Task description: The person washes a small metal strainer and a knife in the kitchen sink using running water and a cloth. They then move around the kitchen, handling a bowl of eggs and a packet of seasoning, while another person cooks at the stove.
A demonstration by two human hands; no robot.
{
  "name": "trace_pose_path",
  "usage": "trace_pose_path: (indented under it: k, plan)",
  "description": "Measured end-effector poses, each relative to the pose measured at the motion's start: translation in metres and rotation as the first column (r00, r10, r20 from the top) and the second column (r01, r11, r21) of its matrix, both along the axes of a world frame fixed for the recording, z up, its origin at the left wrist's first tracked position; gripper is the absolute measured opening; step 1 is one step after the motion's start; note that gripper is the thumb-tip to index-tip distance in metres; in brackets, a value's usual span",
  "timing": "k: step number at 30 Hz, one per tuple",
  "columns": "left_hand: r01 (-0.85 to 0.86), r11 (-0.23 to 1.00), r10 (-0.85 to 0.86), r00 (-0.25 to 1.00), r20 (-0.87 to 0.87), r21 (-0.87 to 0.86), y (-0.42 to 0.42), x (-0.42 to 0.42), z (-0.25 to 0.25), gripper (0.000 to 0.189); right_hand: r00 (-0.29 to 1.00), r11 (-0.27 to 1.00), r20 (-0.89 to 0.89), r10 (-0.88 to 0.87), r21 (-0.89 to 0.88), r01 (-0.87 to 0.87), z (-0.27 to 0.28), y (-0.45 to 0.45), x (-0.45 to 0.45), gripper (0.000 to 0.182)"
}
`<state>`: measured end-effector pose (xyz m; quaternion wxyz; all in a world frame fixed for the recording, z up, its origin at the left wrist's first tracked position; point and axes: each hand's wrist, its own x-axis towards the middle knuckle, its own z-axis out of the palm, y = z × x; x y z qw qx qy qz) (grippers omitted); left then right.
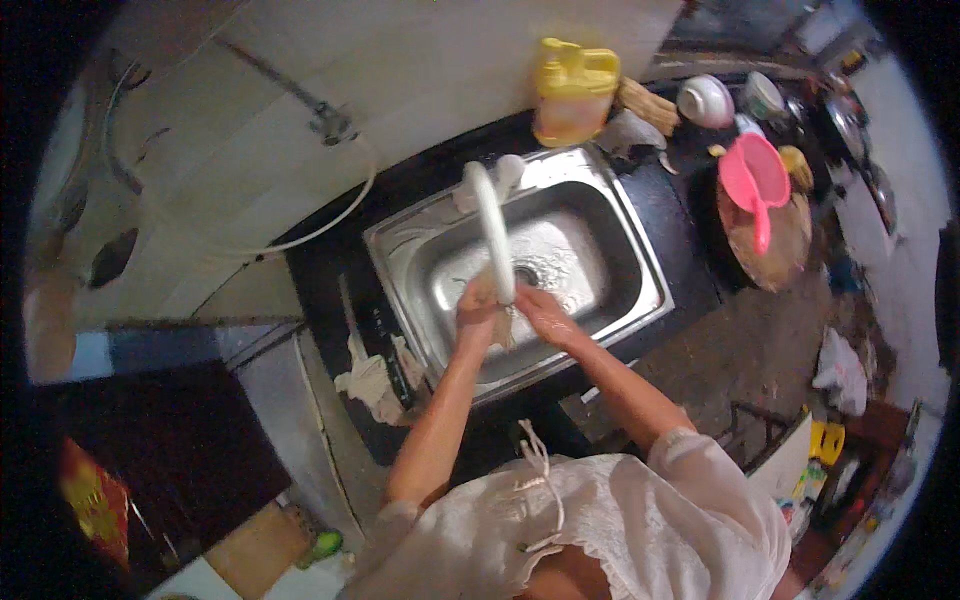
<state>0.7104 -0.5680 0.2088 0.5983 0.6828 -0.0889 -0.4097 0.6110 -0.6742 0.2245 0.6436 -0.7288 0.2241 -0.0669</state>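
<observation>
Both hands are over a stainless steel sink (658, 289), beneath the end of a white curved faucet spout (491, 217). My left hand (477, 306) is curled around a tan, cloth-like thing (501, 330), whose lower end hangs between my wrists. Its exact kind is too blurred to tell. Wet and close by on the other side of the spout is my right hand (546, 316), its fingers pointing toward the tan thing. The spout partly covers those fingertips, so their grip is hidden. Water ripples on the basin floor around the drain (526, 276).
A yellow-capped jug (574, 94) stands behind the sink. To the right, a pink dipper (754, 176) rests on a round wooden board (772, 255), near several bowls (705, 101). Crumpled pale cloth (371, 386) lies left of the sink. A white hose (330, 229) curves along the wall.
</observation>
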Motion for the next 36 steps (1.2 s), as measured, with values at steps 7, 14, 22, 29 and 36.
trace_pose_path:
  k: [7, 14, 22, 29, 36]
  plan:
    - [0.007, 0.883, -0.451, 0.290, 0.844, 0.469, 0.005, 0.113, -0.034, 0.047, 0.928, 0.943, -0.332, -0.166, -0.330, 0.051, -0.033, -0.050, -0.090, 0.024]
    - [-0.263, 0.681, -0.715, -0.039, 0.698, 0.683, 0.005, 0.130, 0.009, 0.057, 0.964, 0.956, -0.189, -0.187, -0.260, 0.135, -0.079, -0.059, -0.108, 0.023]
    - [-0.546, 0.831, 0.177, 0.441, -0.880, -0.106, -0.046, -0.014, -0.037, 0.028, 0.982, -0.032, 0.043, -0.186, 0.998, -0.050, -0.130, -0.011, 0.022, 0.033]
    - [-0.071, 0.997, 0.075, 0.898, 0.433, -0.025, -0.019, 0.009, -0.100, 0.029, 0.935, -0.074, -0.119, -0.335, 0.992, 0.100, -0.026, 0.027, 0.045, 0.027]
    - [-0.517, 0.794, 0.351, 0.819, -0.455, -0.318, -0.047, -0.004, 0.004, 0.032, 0.954, 0.971, -0.191, -0.231, 0.018, 0.239, -0.044, 0.024, 0.075, 0.016]
